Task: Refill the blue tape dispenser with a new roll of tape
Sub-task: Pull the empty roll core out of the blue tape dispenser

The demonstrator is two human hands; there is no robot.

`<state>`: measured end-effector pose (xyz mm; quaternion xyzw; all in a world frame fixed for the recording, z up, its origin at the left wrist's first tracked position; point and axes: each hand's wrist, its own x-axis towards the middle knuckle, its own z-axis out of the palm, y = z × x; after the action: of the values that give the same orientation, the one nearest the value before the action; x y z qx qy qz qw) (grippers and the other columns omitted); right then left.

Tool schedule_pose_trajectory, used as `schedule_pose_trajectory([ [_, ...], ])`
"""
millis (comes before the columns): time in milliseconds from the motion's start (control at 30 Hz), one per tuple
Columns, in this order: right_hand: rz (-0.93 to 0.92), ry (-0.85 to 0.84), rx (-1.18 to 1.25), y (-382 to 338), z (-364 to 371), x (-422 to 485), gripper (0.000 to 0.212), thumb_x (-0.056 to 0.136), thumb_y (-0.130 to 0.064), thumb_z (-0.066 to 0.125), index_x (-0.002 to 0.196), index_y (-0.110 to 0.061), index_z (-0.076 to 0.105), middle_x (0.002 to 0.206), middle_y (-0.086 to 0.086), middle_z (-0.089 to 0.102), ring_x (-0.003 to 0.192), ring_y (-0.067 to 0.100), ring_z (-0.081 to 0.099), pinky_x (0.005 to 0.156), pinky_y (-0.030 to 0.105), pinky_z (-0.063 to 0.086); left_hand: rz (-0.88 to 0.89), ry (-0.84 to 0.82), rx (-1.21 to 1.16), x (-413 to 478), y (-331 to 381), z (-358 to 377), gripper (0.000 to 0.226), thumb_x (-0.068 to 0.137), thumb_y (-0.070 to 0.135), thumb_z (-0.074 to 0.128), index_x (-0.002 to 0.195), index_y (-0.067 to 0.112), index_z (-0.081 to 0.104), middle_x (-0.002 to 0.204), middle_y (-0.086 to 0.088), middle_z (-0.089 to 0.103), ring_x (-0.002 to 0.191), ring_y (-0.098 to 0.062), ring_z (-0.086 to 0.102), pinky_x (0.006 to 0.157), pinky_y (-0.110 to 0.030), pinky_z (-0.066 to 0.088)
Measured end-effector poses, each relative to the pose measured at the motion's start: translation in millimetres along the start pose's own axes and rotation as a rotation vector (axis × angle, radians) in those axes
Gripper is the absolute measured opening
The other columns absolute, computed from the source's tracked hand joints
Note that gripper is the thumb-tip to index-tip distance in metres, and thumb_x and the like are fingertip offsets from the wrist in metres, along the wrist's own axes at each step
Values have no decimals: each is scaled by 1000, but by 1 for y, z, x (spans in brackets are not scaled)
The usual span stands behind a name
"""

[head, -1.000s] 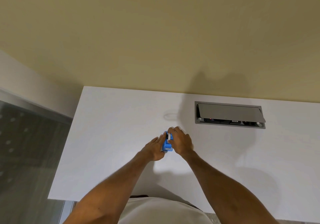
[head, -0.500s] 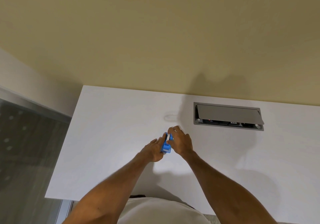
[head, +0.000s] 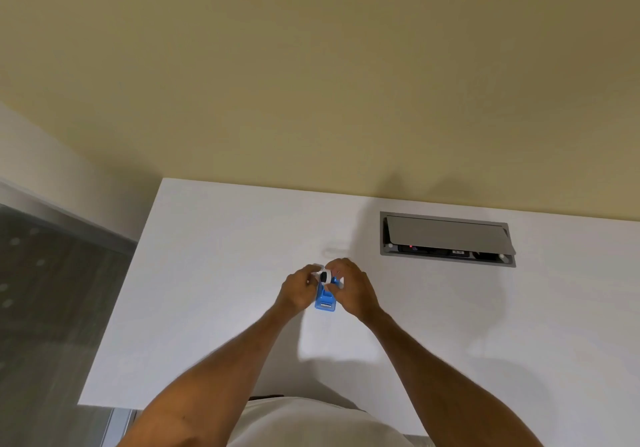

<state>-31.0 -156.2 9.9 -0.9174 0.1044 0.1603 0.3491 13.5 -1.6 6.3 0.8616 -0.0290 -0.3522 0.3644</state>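
Observation:
The small blue tape dispenser [head: 325, 300] stands on the white desk [head: 214, 273] between my two hands, its cutter end toward me. My left hand [head: 298, 289] grips its left side with curled fingers. My right hand [head: 351, 287] curls round its right side. Between the fingertips of both hands, at the dispenser's far end, sits a small white spool with a black centre [head: 325, 276]. A faint clear ring of tape [head: 334, 250] lies on the desk just beyond the hands.
A grey cable box [head: 446, 239] with a half-raised lid is set into the desk at the back right. A beige wall rises behind the desk. The desk's left edge drops to a dark carpeted floor [head: 52, 308].
Both hands have shifted their hold, and the white spool with the black centre now shows at the dispenser's far end. The dispenser's cutter end is more exposed.

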Motion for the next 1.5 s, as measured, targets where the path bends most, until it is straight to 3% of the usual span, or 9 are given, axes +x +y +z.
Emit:
schedule_pose_trajectory([
  [133,16,9,151,-7,-1,-2,33,93,-11,73,124,-6,64,121,10,71,109,27,68,101,41,57,-81,-4,-353,-4,0,-2,34,111,14,43,133,6,69,120,-29,74,97,-33,74,90,-39,60],
  [200,9,12,186,-8,-1,-5,31,92,-8,74,122,-2,66,119,13,72,107,29,69,100,43,57,-111,-26,-463,-8,-2,-3,33,112,15,46,131,2,69,122,-34,72,94,-30,72,85,-36,60],
  [333,-29,14,196,-10,0,-12,31,91,-3,75,120,0,67,118,16,72,108,32,69,101,44,57,-139,-63,-589,-16,-3,-5,34,110,18,54,130,-7,65,128,-32,71,116,-44,74,104,-48,61],
  [533,-127,15,176,-16,-4,-18,35,94,-4,72,129,-2,68,123,15,72,113,28,68,102,41,56,-166,-125,-680,-21,2,-9,37,109,18,58,132,-10,59,131,-32,69,127,-44,69,116,-52,53],
  [667,-122,20,151,-17,-7,-19,35,93,-7,75,126,1,69,122,19,71,112,31,68,102,43,56,-173,-148,-731,-20,-2,-11,38,110,18,54,135,-9,63,131,-30,71,128,-44,68,118,-51,50],
  [967,-97,23,129,-15,-10,-20,32,98,-21,70,129,-12,70,122,11,69,111,25,67,99,44,57,-165,-149,-784,-16,-5,-12,39,109,16,55,139,-7,64,133,-33,69,131,-46,66,114,-48,55],
  [1067,-98,28,136,-16,-10,-19,31,98,-20,71,128,-12,71,120,12,69,109,26,67,97,43,58,-175,-149,-789,-13,-8,-13,39,108,15,56,139,-7,64,133,-33,69,131,-46,66,119,-53,48],
  [1300,-92,21,155,-21,-7,-14,36,93,-9,75,129,-8,72,119,17,69,106,30,68,95,38,59,-205,-64,-794,-7,-9,-13,35,105,11,62,133,-10,68,129,-34,71,127,-47,68,117,-54,51],
  [1500,-81,26,183,-20,-6,-13,32,92,-7,76,124,-2,71,120,16,69,109,30,69,97,41,60,-303,-144,-853,-4,-5,-16,38,109,8,44,138,-9,63,133,-31,70,132,-44,66,120,-51,48],
])
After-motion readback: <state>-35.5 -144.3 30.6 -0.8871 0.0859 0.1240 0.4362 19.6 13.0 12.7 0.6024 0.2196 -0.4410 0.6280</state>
